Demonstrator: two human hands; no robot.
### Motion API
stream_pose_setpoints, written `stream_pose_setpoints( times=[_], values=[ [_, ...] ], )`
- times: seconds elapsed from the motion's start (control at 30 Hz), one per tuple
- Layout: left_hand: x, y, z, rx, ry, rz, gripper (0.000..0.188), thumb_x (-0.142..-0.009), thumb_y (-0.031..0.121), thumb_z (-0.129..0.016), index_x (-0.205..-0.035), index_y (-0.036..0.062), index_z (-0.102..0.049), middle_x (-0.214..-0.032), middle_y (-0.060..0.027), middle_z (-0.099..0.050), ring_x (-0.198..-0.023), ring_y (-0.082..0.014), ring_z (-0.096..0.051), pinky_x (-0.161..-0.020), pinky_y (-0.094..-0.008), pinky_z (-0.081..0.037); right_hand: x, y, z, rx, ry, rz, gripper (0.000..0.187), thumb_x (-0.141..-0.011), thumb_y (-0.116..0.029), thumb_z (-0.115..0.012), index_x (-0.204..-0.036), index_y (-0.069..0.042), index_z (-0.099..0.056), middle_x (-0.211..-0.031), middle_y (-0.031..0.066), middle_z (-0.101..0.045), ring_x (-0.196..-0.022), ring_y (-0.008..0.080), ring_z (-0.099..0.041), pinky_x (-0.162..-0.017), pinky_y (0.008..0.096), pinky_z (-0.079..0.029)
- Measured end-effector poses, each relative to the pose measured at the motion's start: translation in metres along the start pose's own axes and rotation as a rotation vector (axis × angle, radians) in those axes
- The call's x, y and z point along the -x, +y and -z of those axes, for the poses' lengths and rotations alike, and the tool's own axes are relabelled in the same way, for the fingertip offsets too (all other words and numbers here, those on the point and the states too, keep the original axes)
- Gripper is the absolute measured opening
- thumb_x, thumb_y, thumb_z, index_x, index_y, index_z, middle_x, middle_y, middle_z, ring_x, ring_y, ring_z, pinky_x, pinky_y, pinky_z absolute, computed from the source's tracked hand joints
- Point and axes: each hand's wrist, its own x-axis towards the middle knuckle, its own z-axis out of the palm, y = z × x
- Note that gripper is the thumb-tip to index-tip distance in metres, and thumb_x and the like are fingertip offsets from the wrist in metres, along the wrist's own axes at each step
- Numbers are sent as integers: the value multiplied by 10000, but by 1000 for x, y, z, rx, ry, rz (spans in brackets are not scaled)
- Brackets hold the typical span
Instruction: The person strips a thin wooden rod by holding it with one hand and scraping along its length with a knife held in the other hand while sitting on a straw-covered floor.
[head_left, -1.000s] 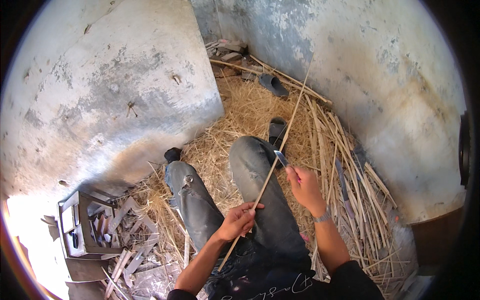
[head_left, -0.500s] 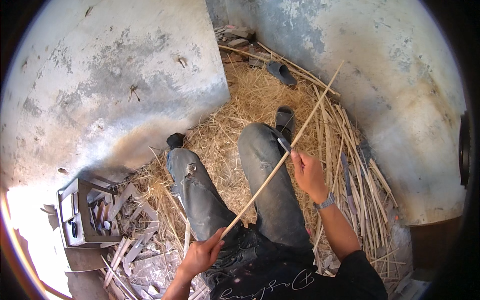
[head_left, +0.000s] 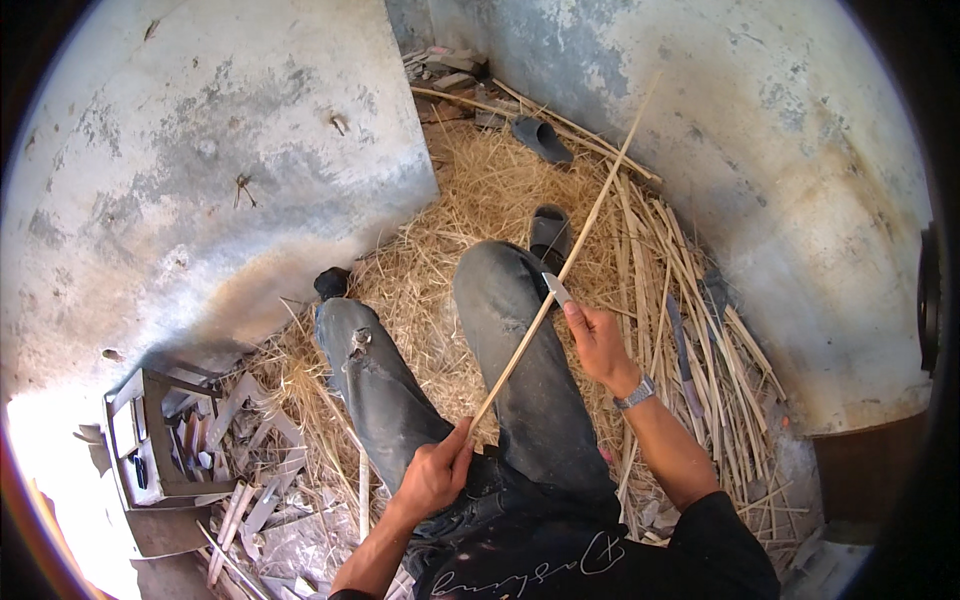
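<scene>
A long, thin pale strip, apparently bamboo or wood (head_left: 522, 352), slants across my thighs from lower left to upper right. Its near end is in my closed left hand (head_left: 434, 470), by my lap. My right hand (head_left: 600, 350), with a watch on its wrist, is closed round a knife (head_left: 557, 289) whose handle the fingers hide. The blade's pale face shows above my right knee and meets the strip around its middle. Beyond the knife, the strip's far end reaches up over the straw in front of the wall.
Straw shavings (head_left: 430, 230) cover the floor between and ahead of my legs. Many strips (head_left: 690, 330) lie along the right wall, with a long dark-handled tool (head_left: 683, 350) among them. A loose slipper (head_left: 541, 137) lies ahead. A metal frame (head_left: 150, 440) with scraps stands left.
My left hand has moved forward and to the right, pushing the strip further out past the knife. The blade shows more of its flat face. The whole view has shifted slightly.
</scene>
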Motion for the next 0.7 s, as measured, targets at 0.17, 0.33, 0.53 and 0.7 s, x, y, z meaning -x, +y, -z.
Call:
stream_pose_setpoints(
  times=[0.17,0.33,0.53,0.7],
  values=[
    [-1,4,3,21,-14,35,381,-974,90,-627,-1316,-74,-586,-665,-259,-609,-605,-367,-682,-566,-411,-505,7,-1,7,-41,-178,-79,523,-1069,-400,-509,-740,-4,-593,-553,12,-399,-523,120,-401,-499,351,-317],
    [-9,8,2,44,-40,92,375,-970,82,-623,-1319,-52,-594,-679,-265,-607,-630,-402,-678,-589,-415,-517,29,-7,0,-89,-284,-70,542,-1069,-424,-494,-737,-13,-614,-558,13,-437,-533,103,-415,-506,335,-326],
    [-17,-1,-7,161,-16,84,356,-995,122,-622,-1313,-37,-615,-671,-203,-598,-611,-186,-640,-606,-339,-501,25,-4,15,-257,-519,-217,540,-1060,-434,-521,-726,-17,-596,-572,8,-464,-546,106,-433,-525,328,-348],
    [-42,9,-25,242,12,158,328,-1007,139,-617,-1304,3,-639,-715,-160,-634,-646,-115,-602,-613,-320,-501,18,-21,22,-222,-700,-153,479,-1036,-412,-582,-736,-41,-626,-631,-5,-533,-585,96,-465,-560,304,-385]
  ],
)
